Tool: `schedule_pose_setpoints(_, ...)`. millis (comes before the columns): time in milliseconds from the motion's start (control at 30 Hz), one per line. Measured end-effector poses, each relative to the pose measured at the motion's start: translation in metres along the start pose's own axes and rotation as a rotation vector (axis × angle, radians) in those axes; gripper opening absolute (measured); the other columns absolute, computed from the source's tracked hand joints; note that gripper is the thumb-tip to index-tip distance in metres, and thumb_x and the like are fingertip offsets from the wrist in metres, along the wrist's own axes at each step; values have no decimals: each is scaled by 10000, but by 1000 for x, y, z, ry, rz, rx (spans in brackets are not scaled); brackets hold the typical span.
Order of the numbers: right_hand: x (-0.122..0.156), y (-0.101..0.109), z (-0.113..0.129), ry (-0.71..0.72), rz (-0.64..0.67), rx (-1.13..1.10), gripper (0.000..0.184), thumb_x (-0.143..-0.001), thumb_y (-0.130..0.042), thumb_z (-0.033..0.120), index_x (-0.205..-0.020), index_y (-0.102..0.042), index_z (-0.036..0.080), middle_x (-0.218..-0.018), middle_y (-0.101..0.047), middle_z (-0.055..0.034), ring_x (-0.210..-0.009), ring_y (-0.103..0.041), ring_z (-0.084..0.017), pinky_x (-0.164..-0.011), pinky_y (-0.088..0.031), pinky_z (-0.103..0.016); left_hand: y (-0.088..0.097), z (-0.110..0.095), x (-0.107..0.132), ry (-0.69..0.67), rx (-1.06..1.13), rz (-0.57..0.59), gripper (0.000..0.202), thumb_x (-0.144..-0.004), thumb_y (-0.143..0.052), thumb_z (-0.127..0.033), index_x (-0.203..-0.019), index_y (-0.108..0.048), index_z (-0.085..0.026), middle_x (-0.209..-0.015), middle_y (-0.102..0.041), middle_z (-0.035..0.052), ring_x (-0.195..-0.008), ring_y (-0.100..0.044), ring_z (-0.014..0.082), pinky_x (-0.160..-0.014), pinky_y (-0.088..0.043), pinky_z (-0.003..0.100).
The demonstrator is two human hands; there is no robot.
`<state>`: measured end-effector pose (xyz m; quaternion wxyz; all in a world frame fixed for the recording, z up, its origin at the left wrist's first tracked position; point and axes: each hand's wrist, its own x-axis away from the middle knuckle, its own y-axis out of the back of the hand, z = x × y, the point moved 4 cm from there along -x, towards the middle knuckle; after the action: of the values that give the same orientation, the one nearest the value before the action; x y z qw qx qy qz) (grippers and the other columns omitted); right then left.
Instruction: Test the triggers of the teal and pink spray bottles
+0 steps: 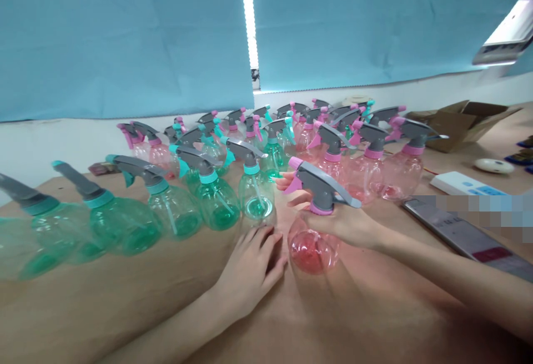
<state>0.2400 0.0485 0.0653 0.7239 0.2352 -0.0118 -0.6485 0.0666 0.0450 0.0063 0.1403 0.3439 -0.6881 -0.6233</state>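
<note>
A pink spray bottle [313, 250] with a grey trigger head stands upright on the table in front of me. My right hand [333, 222] is at its neck, partly hidden behind the bottle; the fingers stretch out to the left past it, apart and not wrapped round it. To the left of this bottle, my left hand [252, 264] lies palm down with its fingers loosely spread and nothing in them. Just beyond my left fingertips is a clear spray bottle [256, 195] with a turquoise collar. A green spray bottle [216, 200] stands beside it.
Green bottles [125, 225] line the left side, and pink bottles [402, 172] stand at the right, with more behind. Farther right are a cardboard box [466, 125], a white power strip [466, 183], a phone [466, 231] and a white mouse [494, 166]. Blue curtains [125, 36] hang behind.
</note>
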Motion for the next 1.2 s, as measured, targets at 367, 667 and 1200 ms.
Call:
schedule_pose_setpoints(367, 1, 2, 10, 51, 28, -27, 240, -647, -524, 133, -854, -562, 249, -712, -594, 34, -660, -595, -160, -580, -497, -299, -2, 2, 1, 17, -11, 24, 326, -943, -505, -291, -1243, -526, -166, -1311, -534, 135, -1208, -487, 309, -981, -414, 491)
schedule_pose_setpoints(667, 3, 3, 21, 100, -25, 82, 82, -652, -502, 172, -660, -488, 253, -525, -448, 39, -556, -518, -153, -521, -475, -294, -2, 2, 1, 24, -14, 29, 345, -933, -519, -298, -1257, -519, -179, -1311, -537, 132, -1212, -487, 319, -982, -412, 499)
schedule_pose_setpoints(1200, 0, -2, 9, 102, -18, -55, 197, -683, -558, 203, -871, -588, 254, -771, -614, 0, -761, -621, -193, -700, -531, -342, 0, 1, 1, 14, -3, 13, 324, -934, -515, -291, -1237, -529, -176, -1291, -550, 126, -1200, -497, 308, -974, -424, 486)
